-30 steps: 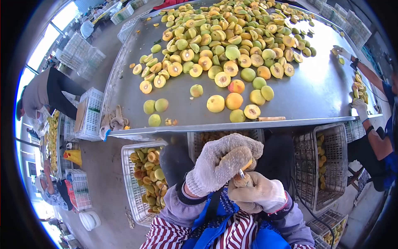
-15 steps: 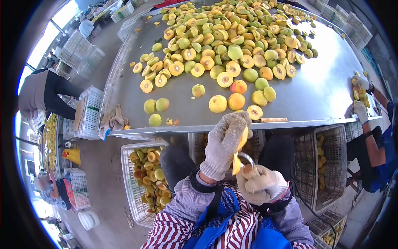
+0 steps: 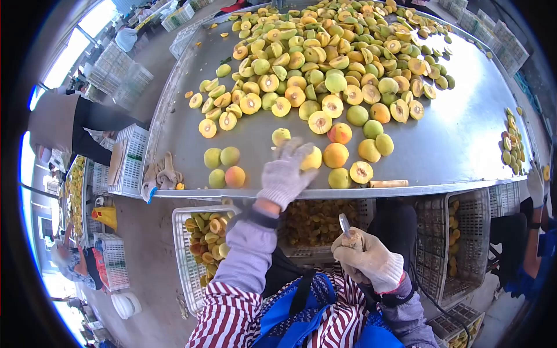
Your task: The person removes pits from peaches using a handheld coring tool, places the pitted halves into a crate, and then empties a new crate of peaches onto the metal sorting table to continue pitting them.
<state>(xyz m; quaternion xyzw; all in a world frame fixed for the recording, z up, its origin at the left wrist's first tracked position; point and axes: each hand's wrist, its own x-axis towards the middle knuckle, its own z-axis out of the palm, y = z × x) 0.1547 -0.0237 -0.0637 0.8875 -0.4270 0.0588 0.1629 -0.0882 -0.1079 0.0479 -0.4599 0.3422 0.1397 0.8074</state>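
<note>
Left grey knit-gloved hand [image 3: 284, 172]: we had it spread-fingered against a round yellow peach [image 3: 314, 158] at the front edge of the grey steel table [image 3: 464, 136]. Right gloved hand [image 3: 366, 262]: fisted around a small metal pitting tool [image 3: 344, 223].

Left hand [image 3: 284, 171] outstretched, open; right hand [image 3: 365, 258] clenched, low.

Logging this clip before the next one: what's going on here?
A person in knit gloves works at a metal table under a heap of whole and halved fruit. The left hand reaches over the table edge, fingers spread on a yellow fruit near the front. The right hand, close to the body, has a closed grip on a small metal tool. A crate below holds cut halves.
</note>
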